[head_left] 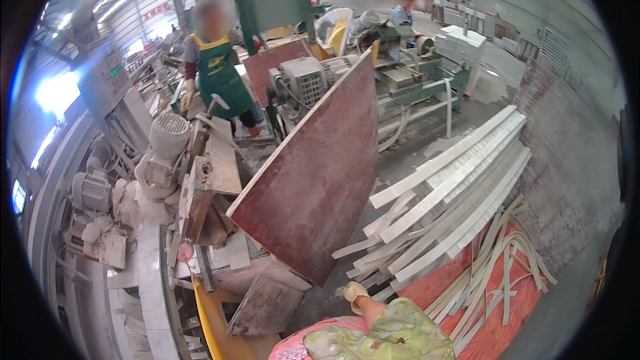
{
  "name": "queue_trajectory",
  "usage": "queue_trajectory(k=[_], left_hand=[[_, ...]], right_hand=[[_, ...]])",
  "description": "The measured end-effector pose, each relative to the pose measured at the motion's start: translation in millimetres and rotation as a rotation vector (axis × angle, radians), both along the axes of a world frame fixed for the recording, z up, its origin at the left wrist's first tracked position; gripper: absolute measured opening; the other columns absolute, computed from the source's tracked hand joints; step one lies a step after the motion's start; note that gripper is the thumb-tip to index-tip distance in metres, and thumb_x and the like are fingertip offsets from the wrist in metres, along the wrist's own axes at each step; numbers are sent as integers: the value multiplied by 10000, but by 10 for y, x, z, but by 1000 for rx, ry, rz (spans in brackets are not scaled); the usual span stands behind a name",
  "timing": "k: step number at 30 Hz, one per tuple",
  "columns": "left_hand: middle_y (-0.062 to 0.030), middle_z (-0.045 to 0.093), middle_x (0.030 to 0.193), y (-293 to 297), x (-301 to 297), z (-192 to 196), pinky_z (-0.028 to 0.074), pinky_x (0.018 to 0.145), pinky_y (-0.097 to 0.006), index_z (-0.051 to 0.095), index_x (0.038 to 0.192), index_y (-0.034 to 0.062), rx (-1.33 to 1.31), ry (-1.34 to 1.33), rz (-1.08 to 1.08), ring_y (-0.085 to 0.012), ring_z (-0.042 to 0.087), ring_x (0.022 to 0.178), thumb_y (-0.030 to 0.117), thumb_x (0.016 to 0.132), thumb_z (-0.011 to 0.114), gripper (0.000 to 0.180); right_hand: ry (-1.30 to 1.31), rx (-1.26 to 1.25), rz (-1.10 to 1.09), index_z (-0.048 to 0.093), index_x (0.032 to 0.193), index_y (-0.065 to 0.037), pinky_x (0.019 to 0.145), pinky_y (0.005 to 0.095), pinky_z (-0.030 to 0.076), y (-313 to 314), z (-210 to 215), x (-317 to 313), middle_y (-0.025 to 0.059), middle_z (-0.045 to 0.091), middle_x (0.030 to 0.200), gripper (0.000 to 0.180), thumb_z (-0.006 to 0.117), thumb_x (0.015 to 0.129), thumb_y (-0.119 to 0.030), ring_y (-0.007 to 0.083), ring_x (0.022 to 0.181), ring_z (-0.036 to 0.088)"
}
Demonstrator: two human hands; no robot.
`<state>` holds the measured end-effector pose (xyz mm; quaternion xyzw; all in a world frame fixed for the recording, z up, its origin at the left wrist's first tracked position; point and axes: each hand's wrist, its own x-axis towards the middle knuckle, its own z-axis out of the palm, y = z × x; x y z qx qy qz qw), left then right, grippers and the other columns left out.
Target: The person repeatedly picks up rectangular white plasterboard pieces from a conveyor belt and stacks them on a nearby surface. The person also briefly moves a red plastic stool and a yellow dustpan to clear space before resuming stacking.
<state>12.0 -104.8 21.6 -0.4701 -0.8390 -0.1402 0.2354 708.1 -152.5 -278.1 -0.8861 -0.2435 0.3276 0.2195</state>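
My right hand, in a pale cream glove, is held low in front of my body, with a green patterned sleeve behind it. Its fingers look curled together, and a small greyish patch shows at their tips; whether that is a held thing I cannot make out. Left of the hand and beyond it stands a large reddish-brown board, tilted on edge. To the right, close by, lies a stack of long whitish strips. My left hand is out of view.
Thin loose strips lie over a red sheet at right. A dusty motor-driven machine runs along the left, beside a yellow panel. A co-worker in a green apron stands beyond the board. Green-framed machinery fills the back.
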Motion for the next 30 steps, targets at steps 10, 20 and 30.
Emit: queue_trajectory(k=[10,20,30], left_hand=[[-202,716,1333,-142,-876,-339,581,685,-548,663,1400,-41,145,-328,168,-367,728,1091,458,1015,597,634],[-180,748,1205,-627,-2368,-826,572,521,-518,658,1409,-11,462,-1448,230,-353,756,881,514,1035,566,651],[-172,719,1201,-526,-1693,65,638,538,-451,625,1370,-47,248,-1570,-73,-299,749,949,491,1104,527,609]], right_hand=[[261,56,203,772,1234,-1,1018,474,595,191,136,-142,241,811,1148,424,589,993,-298,399,1115,782],[868,477,363,732,1268,4,928,344,564,1065,2558,-1750,93,778,897,452,544,1145,-388,211,897,757],[618,700,917,644,1451,49,962,334,568,1142,3715,-4814,167,809,1188,500,555,1137,-330,218,1115,754]])
